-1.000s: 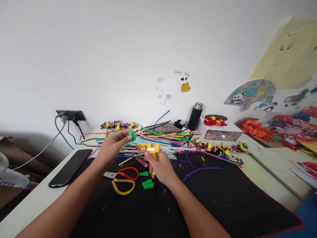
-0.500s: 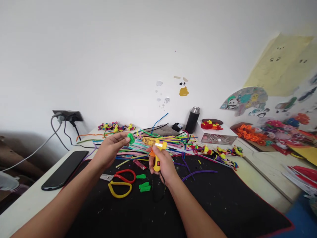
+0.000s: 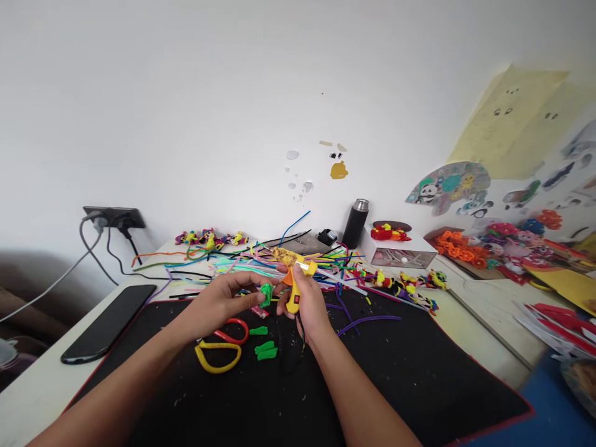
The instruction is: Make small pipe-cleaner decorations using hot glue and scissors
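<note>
Between the fingertips of my left hand (image 3: 235,301) is a small green fuzzy piece (image 3: 266,295), apparently bent pipe cleaner. My right hand (image 3: 308,304) is wrapped round the handle of a yellow glue gun (image 3: 295,292), whose stained nozzle end points up and left. The green piece sits just below and left of the gun, close to my right fingers. On the black mat (image 3: 223,410) lie several more green pieces (image 3: 265,349). Scissors (image 3: 218,358) with one red and one yellow handle rest left of them, their blades hidden behind my left arm.
Loose coloured pipe cleaners (image 3: 233,266) spread across the back of the table. A phone (image 3: 109,323) lies at left. Behind stand a black flask (image 3: 356,223) and a white box (image 3: 404,251). Colourful pipe-cleaner figures (image 3: 405,282) lie at right. A power strip (image 3: 114,217) is by the wall.
My left hand has moved right and down with the green piece, nearer the glue gun. The gun's nozzle has tilted up somewhat. The view has shifted slightly to the right.
</note>
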`<state>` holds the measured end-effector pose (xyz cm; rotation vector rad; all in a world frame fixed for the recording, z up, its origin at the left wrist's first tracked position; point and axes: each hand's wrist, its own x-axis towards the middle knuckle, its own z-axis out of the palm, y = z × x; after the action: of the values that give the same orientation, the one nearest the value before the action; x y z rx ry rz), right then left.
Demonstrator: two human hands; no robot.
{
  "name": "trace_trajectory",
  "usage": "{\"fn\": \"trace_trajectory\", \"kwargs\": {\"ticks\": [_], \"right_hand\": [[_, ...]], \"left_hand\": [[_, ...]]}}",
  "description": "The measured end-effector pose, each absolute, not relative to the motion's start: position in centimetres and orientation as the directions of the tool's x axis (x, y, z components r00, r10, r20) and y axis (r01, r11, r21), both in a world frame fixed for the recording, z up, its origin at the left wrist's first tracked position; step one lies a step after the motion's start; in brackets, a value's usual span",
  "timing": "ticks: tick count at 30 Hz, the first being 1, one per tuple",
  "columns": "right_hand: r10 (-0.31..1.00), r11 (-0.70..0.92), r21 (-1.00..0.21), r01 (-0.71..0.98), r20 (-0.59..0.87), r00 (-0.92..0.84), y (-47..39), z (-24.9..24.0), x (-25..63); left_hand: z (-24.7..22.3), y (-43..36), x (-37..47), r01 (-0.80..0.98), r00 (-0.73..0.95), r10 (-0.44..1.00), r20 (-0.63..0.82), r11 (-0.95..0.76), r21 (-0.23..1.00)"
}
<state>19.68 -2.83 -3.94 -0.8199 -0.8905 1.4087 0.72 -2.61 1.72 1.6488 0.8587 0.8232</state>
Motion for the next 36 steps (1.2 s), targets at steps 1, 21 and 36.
{"fn": "trace_trajectory", "kwargs": {"ticks": [1, 21, 36], "right_hand": [[0.999, 0.011, -0.895, -0.446, 0.028, -0.032, -2.8, -4.0, 19.6], [1.0, 0.013, -0.894, -0.447, 0.013, 0.002, -2.8, -4.3, 19.5], [0.999, 0.005, -0.899, -0.439, 0.024, -0.037, -3.0, -4.0, 19.7]], "left_hand": [[1.7, -2.7, 0.8, 0.135, 0.499, 0.861, 0.1, -0.191, 0.972], [1.9, -4.1, 1.8, 0.205, 0.57, 0.818, 0.074, -0.229, 0.952], [0.0, 1.8, -2.5, -0.372, 0.061, 0.998, 0.005, 0.019, 0.928]]}}
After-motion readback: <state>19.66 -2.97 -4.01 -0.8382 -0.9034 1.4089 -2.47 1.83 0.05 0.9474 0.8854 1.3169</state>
